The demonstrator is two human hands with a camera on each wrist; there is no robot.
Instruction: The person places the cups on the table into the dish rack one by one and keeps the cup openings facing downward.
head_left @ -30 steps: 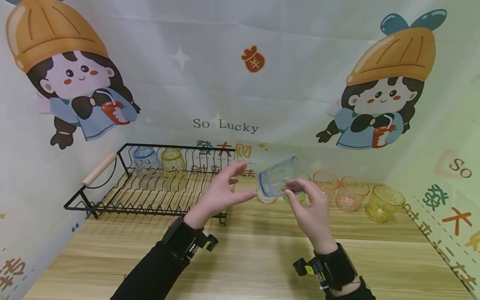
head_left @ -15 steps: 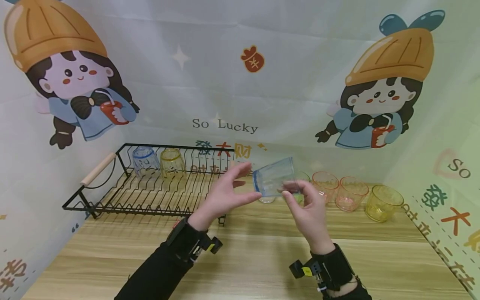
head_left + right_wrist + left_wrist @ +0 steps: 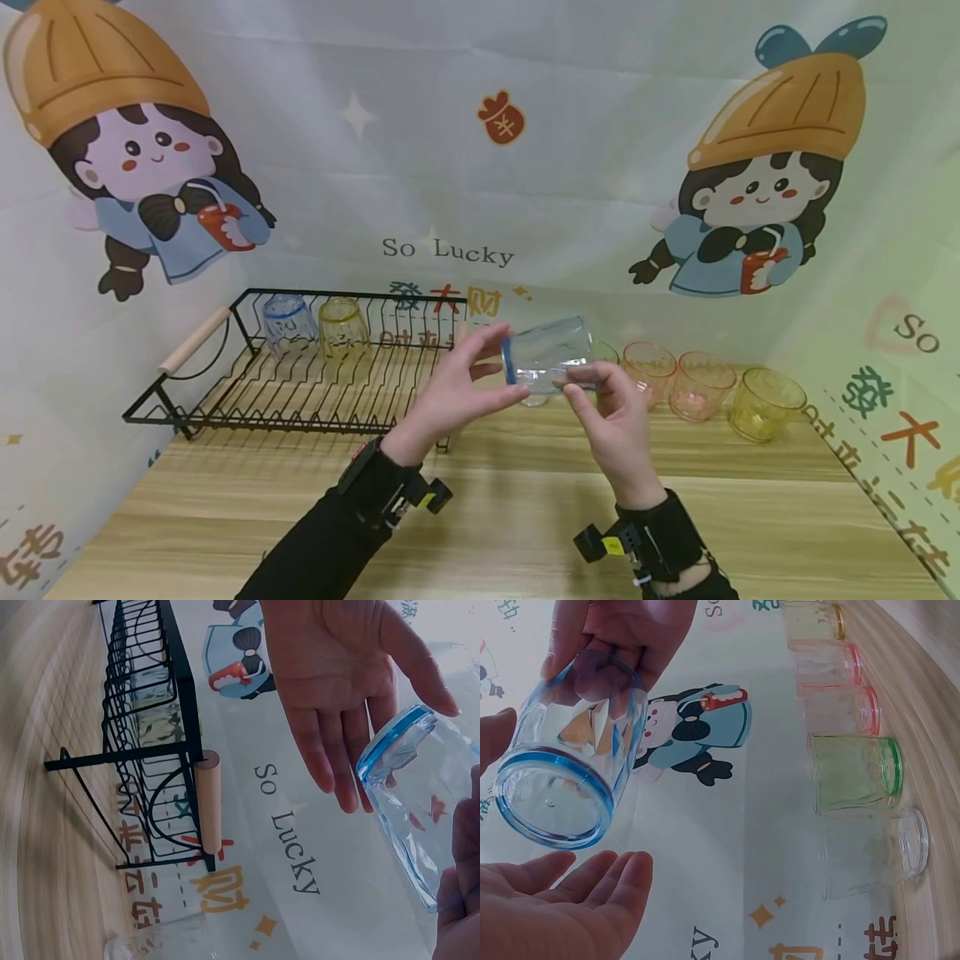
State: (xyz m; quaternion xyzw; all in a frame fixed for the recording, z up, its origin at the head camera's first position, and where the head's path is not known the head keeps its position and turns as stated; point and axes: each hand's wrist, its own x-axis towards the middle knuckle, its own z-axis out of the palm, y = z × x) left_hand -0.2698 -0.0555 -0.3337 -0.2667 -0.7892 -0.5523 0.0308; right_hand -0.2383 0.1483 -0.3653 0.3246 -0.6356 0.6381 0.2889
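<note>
A clear tumbler with a blue base is held in the air above the table, tipped on its side with its base toward the left. My right hand pinches it near the rim between thumb and fingers. Around the base end, my left hand is spread, thumb below and fingers above. In the left wrist view, the left fingers are extended and stand apart from the blue base ring. The right wrist view has the left thumb right at the base edge.
On the left stands a black wire dish rack with a wooden handle, holding an upside-down blue glass and yellow glass. Along the back right are a clear glass, green glass, two reddish glasses and a yellow glass.
The tumbler has shifted slightly left and lies closer to horizontal. My left hand has moved right, so its thumb and fingers now flank the base. The right hand keeps its pinch.
</note>
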